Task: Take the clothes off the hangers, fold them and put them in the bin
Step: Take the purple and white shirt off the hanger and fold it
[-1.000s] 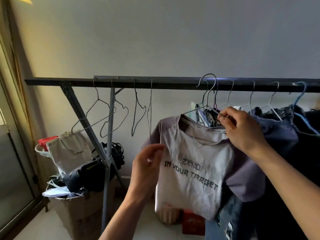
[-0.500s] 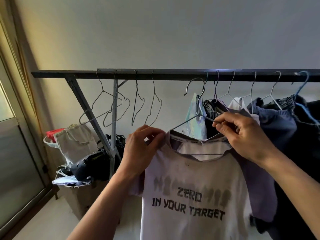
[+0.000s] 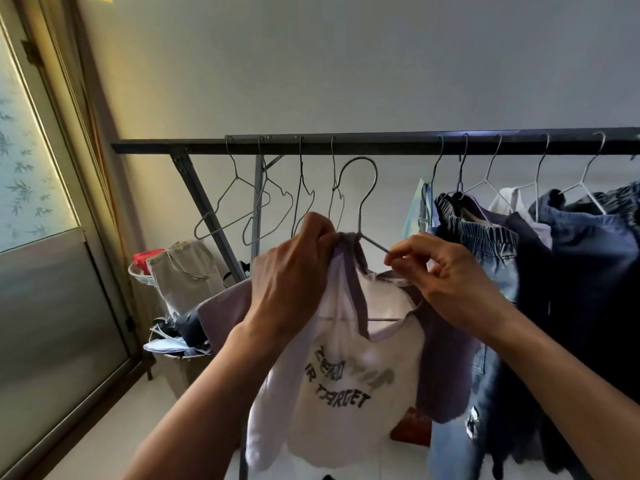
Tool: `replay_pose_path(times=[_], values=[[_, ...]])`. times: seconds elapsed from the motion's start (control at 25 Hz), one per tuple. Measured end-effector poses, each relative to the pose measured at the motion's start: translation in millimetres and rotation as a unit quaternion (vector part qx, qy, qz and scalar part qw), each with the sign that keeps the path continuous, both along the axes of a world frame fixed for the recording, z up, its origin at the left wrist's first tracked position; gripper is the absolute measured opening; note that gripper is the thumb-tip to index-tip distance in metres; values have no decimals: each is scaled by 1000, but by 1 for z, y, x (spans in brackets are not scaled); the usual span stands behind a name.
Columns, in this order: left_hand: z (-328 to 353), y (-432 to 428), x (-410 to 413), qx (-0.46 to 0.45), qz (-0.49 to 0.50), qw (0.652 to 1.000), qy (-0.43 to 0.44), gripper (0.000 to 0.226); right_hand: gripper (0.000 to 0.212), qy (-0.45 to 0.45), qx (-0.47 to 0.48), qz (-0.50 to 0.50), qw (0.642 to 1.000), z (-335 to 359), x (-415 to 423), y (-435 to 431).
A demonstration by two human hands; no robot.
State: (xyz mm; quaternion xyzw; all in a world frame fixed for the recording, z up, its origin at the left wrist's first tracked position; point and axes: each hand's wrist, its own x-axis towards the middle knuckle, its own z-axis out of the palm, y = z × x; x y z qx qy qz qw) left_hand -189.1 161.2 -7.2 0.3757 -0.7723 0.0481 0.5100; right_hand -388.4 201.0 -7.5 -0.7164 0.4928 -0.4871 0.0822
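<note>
A white T-shirt (image 3: 349, 382) with purple sleeves and black lettering hangs on a wire hanger (image 3: 363, 199) held free below the dark rail (image 3: 381, 142). My left hand (image 3: 294, 271) grips the bunched purple collar at the hanger's left shoulder. My right hand (image 3: 446, 275) pinches the hanger's right wire arm just above the collar. The shirt's left shoulder is gathered up toward the hanger's neck. No bin is plainly in view.
Several bare wire hangers (image 3: 242, 209) hang on the rail's left part. Jeans (image 3: 485, 244) and dark garments (image 3: 588, 271) hang at the right. A cluttered cardboard box (image 3: 180, 362) with a beige bag (image 3: 183, 271) stands by the rack's leg. A glass door (image 3: 41, 237) is at the left.
The hanger with the shirt came off the rail and moved left. My left hand rose from the shirt's side to the collar and bunched it up along the wire.
</note>
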Motion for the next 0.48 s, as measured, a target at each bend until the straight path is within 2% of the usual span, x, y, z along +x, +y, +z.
replay_pose_path(times=[0.08, 0.2, 0.36, 0.48], values=[[-2, -4, 14, -12, 12, 1000, 4, 25, 8, -16, 19, 17, 1000, 0, 3, 1], [0, -9, 34, 16, 22, 999, 43, 20, 8, -56, 37, 38, 997, -5, 2, 4], [6, -9, 58, 44, 38, 995, 86, 18, 8, -78, 12, -9, 997, -9, -6, -4], [10, -9, 67, 55, 51, 992, 104, 17, 9, -93, 33, 3, 995, -10, -7, -8]])
